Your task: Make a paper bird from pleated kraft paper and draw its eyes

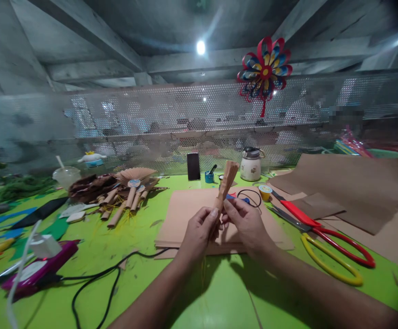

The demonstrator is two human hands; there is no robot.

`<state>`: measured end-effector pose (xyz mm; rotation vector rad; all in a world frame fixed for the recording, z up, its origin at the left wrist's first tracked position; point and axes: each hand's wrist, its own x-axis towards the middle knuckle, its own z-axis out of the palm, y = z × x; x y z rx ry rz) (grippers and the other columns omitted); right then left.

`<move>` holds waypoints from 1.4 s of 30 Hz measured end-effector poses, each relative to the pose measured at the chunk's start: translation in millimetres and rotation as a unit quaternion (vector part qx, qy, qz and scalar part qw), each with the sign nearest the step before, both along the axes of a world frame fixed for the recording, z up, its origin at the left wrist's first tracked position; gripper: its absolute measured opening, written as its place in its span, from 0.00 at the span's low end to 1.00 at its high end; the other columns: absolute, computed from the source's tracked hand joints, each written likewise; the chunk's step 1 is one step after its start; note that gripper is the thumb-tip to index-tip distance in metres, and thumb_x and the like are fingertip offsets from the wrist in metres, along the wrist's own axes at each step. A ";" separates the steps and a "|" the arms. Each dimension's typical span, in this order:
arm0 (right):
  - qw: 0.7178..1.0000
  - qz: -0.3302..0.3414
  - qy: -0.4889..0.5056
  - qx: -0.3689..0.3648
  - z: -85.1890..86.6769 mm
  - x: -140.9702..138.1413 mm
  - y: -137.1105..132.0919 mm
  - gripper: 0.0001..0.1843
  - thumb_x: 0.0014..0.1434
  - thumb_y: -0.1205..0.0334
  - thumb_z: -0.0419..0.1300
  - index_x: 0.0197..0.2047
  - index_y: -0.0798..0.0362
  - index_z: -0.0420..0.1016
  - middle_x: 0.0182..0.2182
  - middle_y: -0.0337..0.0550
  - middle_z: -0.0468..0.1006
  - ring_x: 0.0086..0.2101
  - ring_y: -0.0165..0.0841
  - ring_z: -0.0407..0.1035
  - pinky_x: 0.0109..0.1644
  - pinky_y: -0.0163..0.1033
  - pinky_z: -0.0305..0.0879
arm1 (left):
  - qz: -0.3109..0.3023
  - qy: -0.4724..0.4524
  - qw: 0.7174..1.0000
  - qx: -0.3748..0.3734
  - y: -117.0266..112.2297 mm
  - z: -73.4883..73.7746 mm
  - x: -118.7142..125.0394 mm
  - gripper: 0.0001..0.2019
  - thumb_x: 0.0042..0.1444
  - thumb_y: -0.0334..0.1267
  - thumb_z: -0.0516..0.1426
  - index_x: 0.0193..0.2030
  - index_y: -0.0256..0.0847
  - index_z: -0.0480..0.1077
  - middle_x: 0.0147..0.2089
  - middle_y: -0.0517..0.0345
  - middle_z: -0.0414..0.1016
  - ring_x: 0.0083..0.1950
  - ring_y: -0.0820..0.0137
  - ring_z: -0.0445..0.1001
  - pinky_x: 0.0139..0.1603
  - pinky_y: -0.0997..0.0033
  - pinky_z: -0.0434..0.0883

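Observation:
Over a stack of brown paper sheets, a folded, pleated piece of brown paper stands upright and tilts slightly right, its top fanned out. My left hand is closed round its lower end. The fingers of my right hand pinch at the same lower part from the right; their tips are partly hidden. A thin yellow thread hangs below my left hand. Just behind my right hand lies a blue item with a black loop beside it.
Large scissors with red and yellow handles lie right, near brown paper sheets. Paper fans with rolled handles are piled left. A magenta power strip trails a black cable. A phone and white flask stand behind.

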<state>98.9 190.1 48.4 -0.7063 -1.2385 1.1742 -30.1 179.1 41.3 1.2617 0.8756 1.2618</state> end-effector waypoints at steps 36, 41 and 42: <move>0.962 -0.080 -0.205 0.163 3.7 12.7 2.6 0.07 0.60 0.65 0.58 0.33 0.56 0.76 0.28 0.42 0.75 0.30 0.31 0.69 0.35 0.36 0.65 | -0.156 -0.134 0.972 -0.110 3.1 -4.2 -7.6 0.11 0.64 0.44 0.50 0.39 0.38 0.65 0.24 0.62 0.65 0.19 0.80 0.60 0.19 0.81 0.54; 0.964 -0.073 -0.198 0.159 2.0 13.0 2.4 0.07 0.60 0.64 0.57 0.34 0.56 0.76 0.29 0.42 0.75 0.30 0.32 0.70 0.36 0.37 0.67 | -0.151 -0.138 0.971 -0.120 1.4 -1.0 -6.9 0.11 0.62 0.44 0.52 0.40 0.38 0.66 0.24 0.61 0.66 0.19 0.79 0.61 0.20 0.80 0.56; 0.964 -0.073 -0.199 0.158 1.5 13.0 2.3 0.07 0.60 0.63 0.58 0.34 0.56 0.76 0.29 0.42 0.75 0.30 0.32 0.70 0.36 0.37 0.67 | -0.149 -0.137 0.972 -0.121 1.2 -0.5 -6.8 0.11 0.62 0.44 0.52 0.39 0.37 0.66 0.23 0.61 0.66 0.19 0.79 0.62 0.20 0.80 0.56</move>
